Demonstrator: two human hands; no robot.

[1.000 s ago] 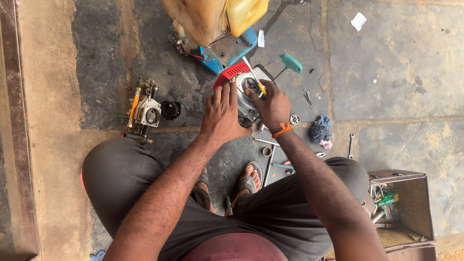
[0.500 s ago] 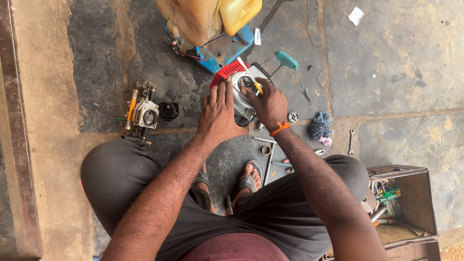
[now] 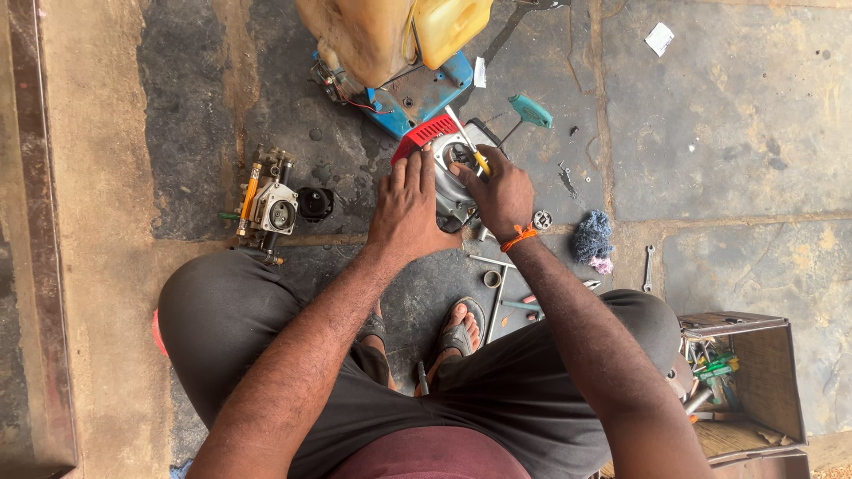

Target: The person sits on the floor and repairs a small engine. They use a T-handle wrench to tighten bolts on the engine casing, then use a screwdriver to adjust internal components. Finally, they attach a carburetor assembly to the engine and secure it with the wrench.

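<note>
Knees and a sandalled foot [image 3: 460, 333] fill the near view of a person squatting on a stone floor [image 3: 737, 133]. Just beyond, the left hand [image 3: 410, 206] presses flat, fingers spread, on a small engine [image 3: 451, 173] with a red cover. The right hand [image 3: 499, 191] has its grip closed around a yellow-handled screwdriver [image 3: 469, 146], tip in the engine's centre. Steady downward pressure and an upright tool would likely keep the tip seated. Farther off stands a yellow tank [image 3: 390, 31].

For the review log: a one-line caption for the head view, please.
Squatting person's left hand steadies a small red-covered engine on the stone floor while the right hand works a yellow-handled screwdriver.
</note>
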